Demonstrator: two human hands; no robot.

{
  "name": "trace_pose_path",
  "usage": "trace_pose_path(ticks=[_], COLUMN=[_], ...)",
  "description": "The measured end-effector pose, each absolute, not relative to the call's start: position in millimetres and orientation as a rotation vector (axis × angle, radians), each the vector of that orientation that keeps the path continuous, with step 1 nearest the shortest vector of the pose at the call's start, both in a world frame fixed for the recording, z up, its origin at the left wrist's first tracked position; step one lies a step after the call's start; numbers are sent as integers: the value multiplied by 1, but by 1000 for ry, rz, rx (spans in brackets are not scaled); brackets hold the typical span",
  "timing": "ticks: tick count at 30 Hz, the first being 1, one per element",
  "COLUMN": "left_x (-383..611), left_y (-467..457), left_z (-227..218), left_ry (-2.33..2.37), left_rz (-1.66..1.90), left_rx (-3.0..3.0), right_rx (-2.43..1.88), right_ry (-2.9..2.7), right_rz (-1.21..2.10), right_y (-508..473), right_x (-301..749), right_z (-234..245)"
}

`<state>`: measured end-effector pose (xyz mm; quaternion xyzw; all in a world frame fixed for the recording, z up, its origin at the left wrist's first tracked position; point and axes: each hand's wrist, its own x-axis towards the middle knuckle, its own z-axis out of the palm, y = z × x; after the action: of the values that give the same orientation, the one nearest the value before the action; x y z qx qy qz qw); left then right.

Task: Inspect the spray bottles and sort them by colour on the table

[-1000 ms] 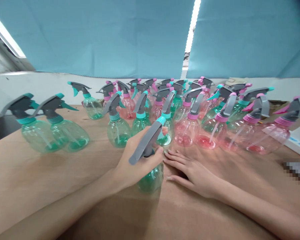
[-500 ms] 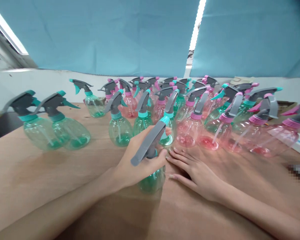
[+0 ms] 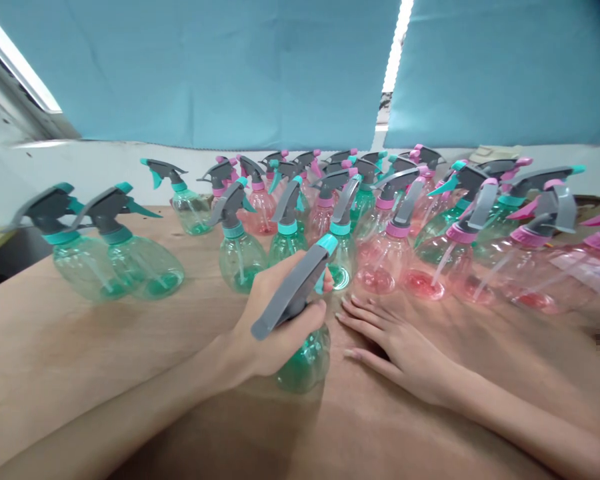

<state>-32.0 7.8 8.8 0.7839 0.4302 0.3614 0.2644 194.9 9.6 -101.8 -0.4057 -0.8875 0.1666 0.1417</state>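
My left hand (image 3: 273,320) is wrapped round the neck of a green spray bottle (image 3: 304,357) with a grey trigger head (image 3: 290,293), which stands on the wooden table (image 3: 80,347) in front of me. Just right of that bottle my right hand (image 3: 393,340) lies flat on the table, fingers stretched out and holding nothing. Its fingertips point toward the nearest bottles behind.
Several green and pink spray bottles (image 3: 380,220) stand crowded across the back of the table. Two green bottles (image 3: 115,253) stand apart at the left. A blue curtain (image 3: 230,67) hangs behind, over a white ledge.
The view has drifted slightly. My left hand has tipped the held bottle's head a little lower and nearer to me; my right hand has stayed flat.
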Motion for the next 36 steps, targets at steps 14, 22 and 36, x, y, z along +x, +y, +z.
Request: trace_pose_path(ticks=[14,22,36], left_x=[-28,-27,-26], left_y=[9,8,6], left_z=[0,2,7], left_ry=[1087,1110,1183], left_rz=[1047,1055,1014], left_rx=[1976,1990,1991], right_rx=[-1171,-1153,-1159], right_ry=[-2565,-2519,-2533], right_rz=[484,498,515], right_y=[10,9,10], right_x=[195,195,195], right_z=[-100,-100,-101])
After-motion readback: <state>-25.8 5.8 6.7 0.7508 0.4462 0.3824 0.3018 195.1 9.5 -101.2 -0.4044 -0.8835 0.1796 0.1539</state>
